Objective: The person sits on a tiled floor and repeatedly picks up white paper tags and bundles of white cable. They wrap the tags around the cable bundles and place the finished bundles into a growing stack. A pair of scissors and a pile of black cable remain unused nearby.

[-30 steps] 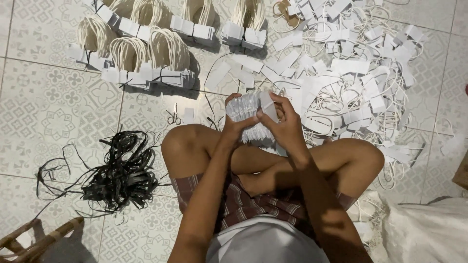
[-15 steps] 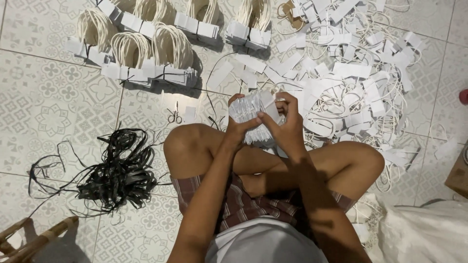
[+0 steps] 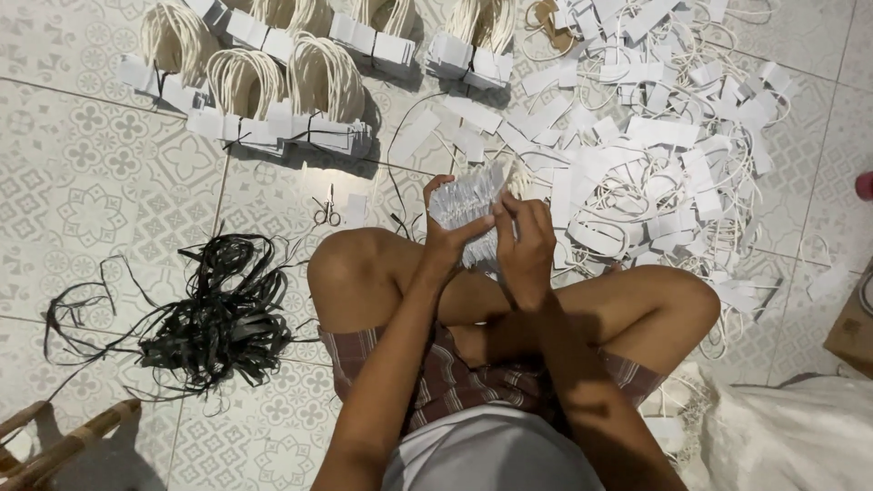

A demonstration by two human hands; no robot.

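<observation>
Our grip: left hand (image 3: 447, 238) and right hand (image 3: 526, 245) both clasp the white tag stack (image 3: 466, 202) above our knees. It sits squarer than a moment ago, edges evening up. Loose tags (image 3: 655, 136) cover the floor (image 3: 82, 218); black cord (image 3: 218, 318) lies left.
</observation>
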